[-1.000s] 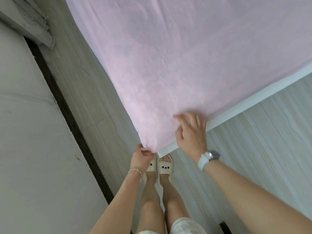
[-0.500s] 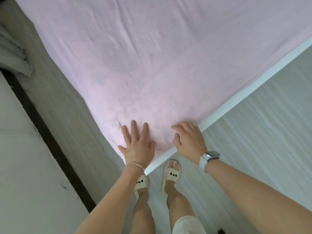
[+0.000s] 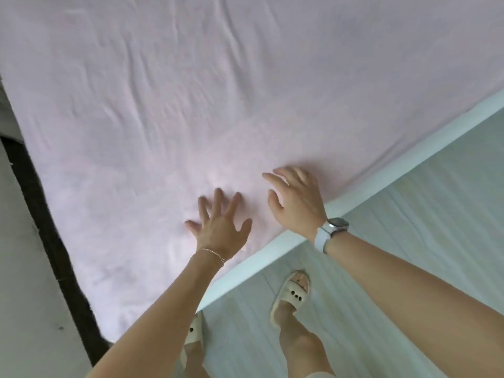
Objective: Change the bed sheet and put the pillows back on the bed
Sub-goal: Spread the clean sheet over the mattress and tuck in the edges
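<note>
While both hands, left [image 3: 221, 227] and right [image 3: 296, 200], press flat and empty on the wrinkled pink cotton sheet [image 3: 245, 91], a hard push may untuck its corner.

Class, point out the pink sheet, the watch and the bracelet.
pink sheet [image 3: 245, 91]: head view, wrinkled middle.
watch [image 3: 337, 224]: head view, its face, right wrist.
bracelet [image 3: 211, 252]: head view, chain on left wrist.

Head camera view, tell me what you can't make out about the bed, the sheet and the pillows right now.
- Pillows: none in the head view, so their place is unknown.
- Pink sheet: far part cut off by the top edge.
- Sheet's tuck: hidden under the overhang by the white bed frame.
- Left hand and right hand: palms face down, so contact underneath is unseen; fingertips motion-blurred.
</note>
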A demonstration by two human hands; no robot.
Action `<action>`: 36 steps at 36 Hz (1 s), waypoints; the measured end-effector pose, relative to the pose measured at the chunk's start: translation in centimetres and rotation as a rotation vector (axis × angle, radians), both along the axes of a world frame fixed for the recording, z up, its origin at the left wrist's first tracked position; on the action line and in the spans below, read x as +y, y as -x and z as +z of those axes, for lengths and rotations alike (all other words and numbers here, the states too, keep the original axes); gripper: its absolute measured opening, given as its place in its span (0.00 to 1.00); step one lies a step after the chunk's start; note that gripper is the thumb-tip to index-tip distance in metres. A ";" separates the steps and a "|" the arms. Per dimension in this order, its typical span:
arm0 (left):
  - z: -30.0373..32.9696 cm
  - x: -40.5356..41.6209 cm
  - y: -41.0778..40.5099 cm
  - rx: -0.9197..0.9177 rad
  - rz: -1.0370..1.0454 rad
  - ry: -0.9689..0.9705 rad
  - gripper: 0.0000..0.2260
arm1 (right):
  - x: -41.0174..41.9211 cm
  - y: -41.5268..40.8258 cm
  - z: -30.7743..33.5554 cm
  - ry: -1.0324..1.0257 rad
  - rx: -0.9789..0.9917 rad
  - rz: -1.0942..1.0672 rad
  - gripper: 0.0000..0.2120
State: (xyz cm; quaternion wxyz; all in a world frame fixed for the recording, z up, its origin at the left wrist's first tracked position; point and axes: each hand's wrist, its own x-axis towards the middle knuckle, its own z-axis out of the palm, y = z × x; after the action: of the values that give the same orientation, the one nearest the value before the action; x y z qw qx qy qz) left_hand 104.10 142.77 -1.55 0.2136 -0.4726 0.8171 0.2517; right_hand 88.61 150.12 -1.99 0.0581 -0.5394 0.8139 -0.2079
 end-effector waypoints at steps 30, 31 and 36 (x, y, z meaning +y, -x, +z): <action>-2.8 5.4 34.1 0.344 -0.276 0.269 0.18 | 12.0 31.2 -3.6 -0.218 0.001 -0.246 0.14; -2.8 4.6 36.4 0.341 -0.305 0.271 0.20 | 11.3 33.1 -3.5 -0.176 0.049 -0.302 0.13; -3.9 2.3 46.4 0.326 -0.392 0.276 0.29 | 6.8 42.9 -2.9 -0.076 0.223 -0.327 0.16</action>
State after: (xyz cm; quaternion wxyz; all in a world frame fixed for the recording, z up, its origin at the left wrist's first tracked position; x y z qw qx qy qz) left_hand 57.67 145.04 -5.41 0.0578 -0.2835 0.9430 0.1644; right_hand 45.71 156.94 -4.90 -0.0465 -0.4171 0.8993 -0.1227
